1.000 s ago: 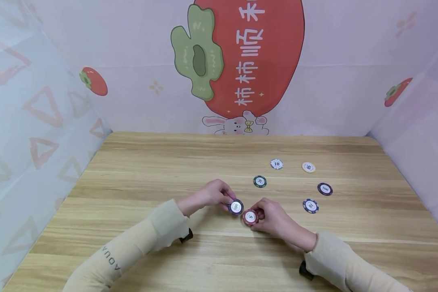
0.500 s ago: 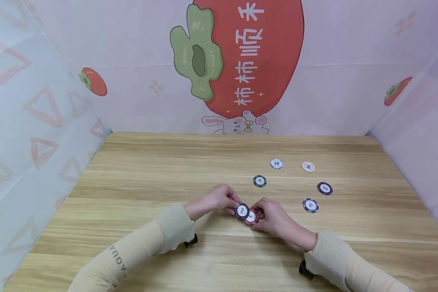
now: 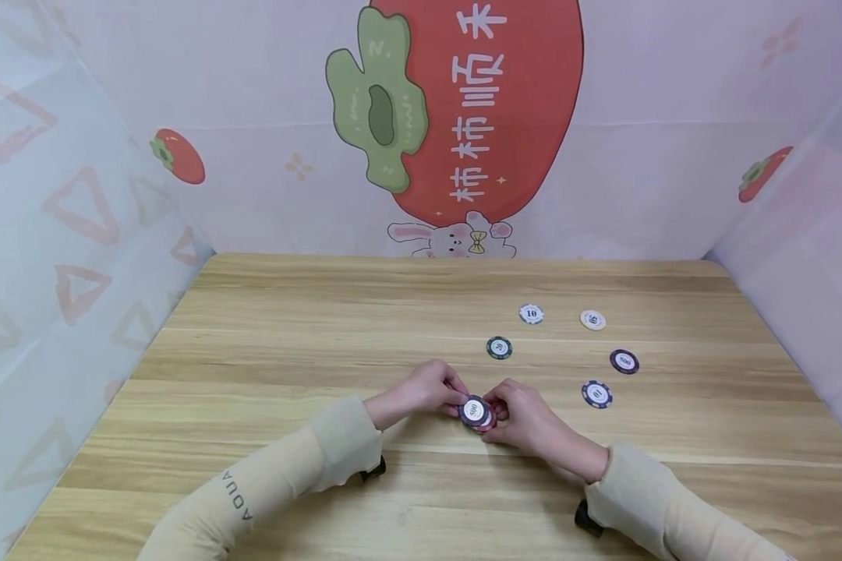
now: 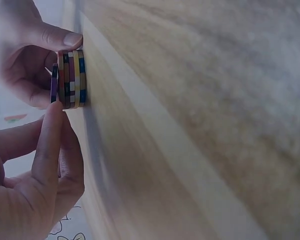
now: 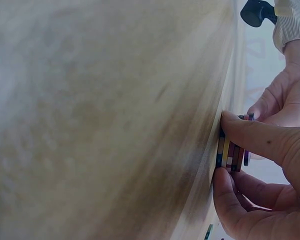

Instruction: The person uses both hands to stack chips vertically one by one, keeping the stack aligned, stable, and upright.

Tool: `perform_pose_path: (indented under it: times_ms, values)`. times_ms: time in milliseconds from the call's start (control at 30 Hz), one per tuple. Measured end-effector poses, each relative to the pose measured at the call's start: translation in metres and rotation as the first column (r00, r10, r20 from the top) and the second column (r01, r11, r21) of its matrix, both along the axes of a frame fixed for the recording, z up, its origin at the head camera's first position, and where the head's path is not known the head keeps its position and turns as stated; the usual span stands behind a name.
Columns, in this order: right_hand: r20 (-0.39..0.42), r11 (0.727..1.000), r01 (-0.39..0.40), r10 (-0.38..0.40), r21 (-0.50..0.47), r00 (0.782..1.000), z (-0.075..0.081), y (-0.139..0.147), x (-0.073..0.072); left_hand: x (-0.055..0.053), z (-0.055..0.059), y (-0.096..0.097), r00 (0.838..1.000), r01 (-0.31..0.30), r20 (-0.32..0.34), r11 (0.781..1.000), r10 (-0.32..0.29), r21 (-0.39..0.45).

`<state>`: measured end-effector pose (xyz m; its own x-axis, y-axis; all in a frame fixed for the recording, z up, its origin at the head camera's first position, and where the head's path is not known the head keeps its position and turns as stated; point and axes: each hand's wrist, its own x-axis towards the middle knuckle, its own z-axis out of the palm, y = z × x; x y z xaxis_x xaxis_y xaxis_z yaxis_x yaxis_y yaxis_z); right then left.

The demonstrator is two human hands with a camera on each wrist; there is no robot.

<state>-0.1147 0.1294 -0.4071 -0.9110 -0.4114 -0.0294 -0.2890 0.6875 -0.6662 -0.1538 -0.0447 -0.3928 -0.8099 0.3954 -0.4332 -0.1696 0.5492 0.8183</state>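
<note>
Step in hand, I judge: capping a stack of chips [image 4: 72, 80]; my left hand [image 3: 431, 388] pinches the dark 500 chip [image 3: 473, 410] by its rim above it, slightly left of true; a crescent of the red-rimmed chip [image 3: 490, 425] shows beneath (contact I cannot tell); my right hand [image 3: 526, 418] grips the stack's sides between thumb and fingers, flat on the tabletop [image 3: 295, 327], right of its middle, well apart from the far edge; toward the far right corner lie the green 20 [image 3: 500, 347], white 10 [image 3: 532, 314], cream 50 [image 3: 592, 320], second 500 [image 3: 624, 361] and blue 10 [image 3: 597, 394]; next move calls for a small slide rightward, rims flush, then release.
</note>
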Motion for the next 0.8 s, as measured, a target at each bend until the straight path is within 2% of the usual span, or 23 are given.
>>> perform_pose_path:
  times_ms: [433,800]
  values:
    - [-0.012,1.000,-0.001,0.001,-0.001,1.000,-0.0001,0.0003,0.0000,0.0033,-0.0045,0.0043,1.000,0.010,-0.025,0.999,-0.010,0.032]
    - [-0.009,1.000,0.005,-0.005,0.000,1.000,0.0006,-0.0001,0.0001,0.0040,-0.0050,0.0064,0.999,0.007,-0.040,1.000,-0.006,0.017]
